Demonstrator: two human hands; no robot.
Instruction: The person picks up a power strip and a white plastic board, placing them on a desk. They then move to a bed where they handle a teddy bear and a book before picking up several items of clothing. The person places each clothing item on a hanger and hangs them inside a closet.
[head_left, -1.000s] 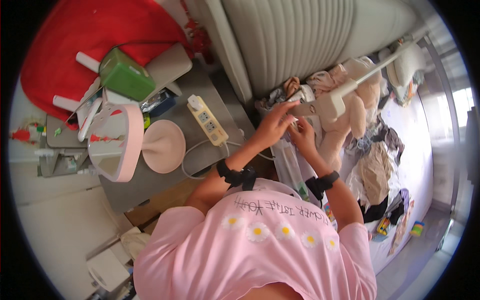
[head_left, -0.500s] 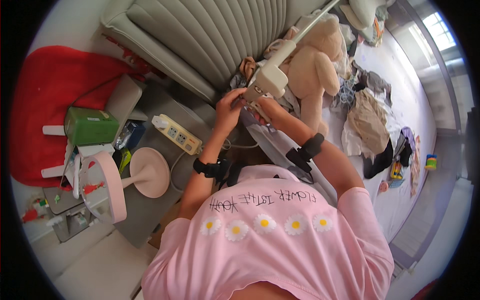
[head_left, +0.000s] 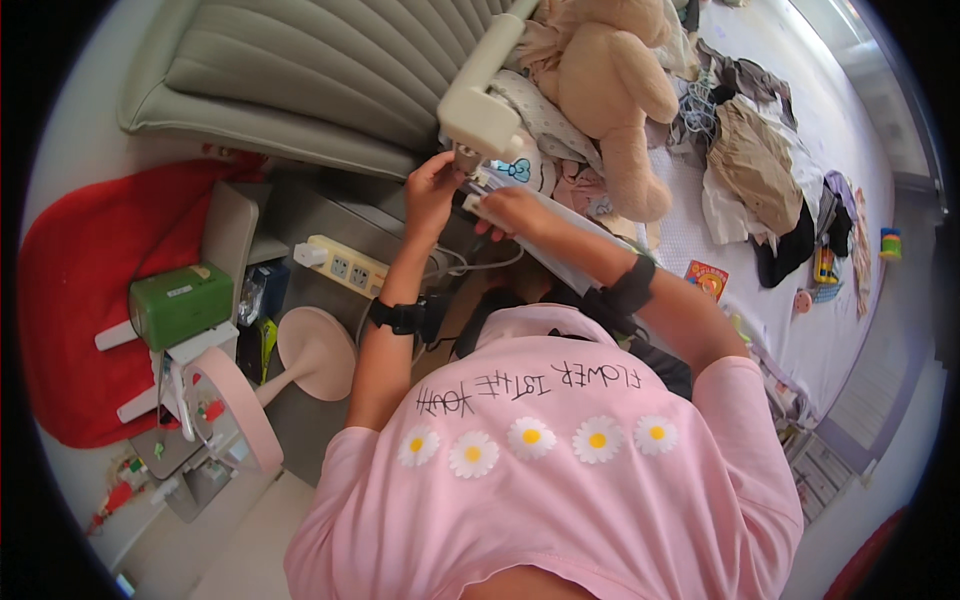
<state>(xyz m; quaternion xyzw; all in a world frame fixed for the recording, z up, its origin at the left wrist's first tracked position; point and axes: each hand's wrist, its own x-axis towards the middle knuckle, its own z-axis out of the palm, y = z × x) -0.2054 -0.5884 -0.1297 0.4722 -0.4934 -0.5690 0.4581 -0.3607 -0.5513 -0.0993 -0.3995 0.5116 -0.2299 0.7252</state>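
Observation:
A white pole with a thick rounded corner fitting (head_left: 480, 115) slants down from the top, its lower end just above my hands. My left hand (head_left: 432, 195) is closed at that lower end, its thumb and fingertips pinching the fitting's metal-looking bottom part. My right hand (head_left: 515, 213) is closed beside it, fingers curled around a small whitish piece (head_left: 472, 204). What exactly lies within the right fingers is partly hidden. Both wrists wear black bands.
On the left stand a grey cabinet, a cream power strip (head_left: 345, 265), a pink round mirror (head_left: 235, 410) and a green box (head_left: 182, 305). A padded grey headboard (head_left: 330, 80) rises ahead. A teddy bear (head_left: 610, 100) and clothes (head_left: 755, 165) lie on the bed at right.
The view has shifted, with the pole and fitting now further left and higher. My right hand has moved apart from the fitting's end, and a small whitish piece now shows at its fingers.

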